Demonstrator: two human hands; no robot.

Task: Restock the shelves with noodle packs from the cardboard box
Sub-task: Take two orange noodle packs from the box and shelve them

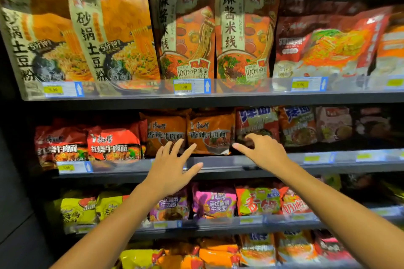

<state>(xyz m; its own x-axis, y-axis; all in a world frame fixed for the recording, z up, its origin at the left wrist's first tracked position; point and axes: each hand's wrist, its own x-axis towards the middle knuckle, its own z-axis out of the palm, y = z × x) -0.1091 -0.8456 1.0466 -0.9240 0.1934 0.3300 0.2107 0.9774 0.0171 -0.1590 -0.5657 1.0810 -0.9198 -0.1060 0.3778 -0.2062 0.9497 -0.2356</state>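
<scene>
Both my arms reach up toward the second shelf [229,167]. My left hand [172,162] has its fingers spread and straight in front of the left orange noodle pack [165,131], holding nothing. My right hand [261,149] lies at the dark noodle pack with blue lettering [256,123], fingers loosely bent on its lower front, thumb pointing left toward the right orange noodle pack [211,132]. Two red noodle packs [113,142] stand further left on the same shelf. The cardboard box is out of view.
The top shelf [196,98] holds tall standing noodle bags [242,35] behind a clear rail with price tags. Lower shelves carry yellow packs [76,209], purple packs [215,202] and orange packs [218,255]. A dark side panel [15,181] bounds the shelving on the left.
</scene>
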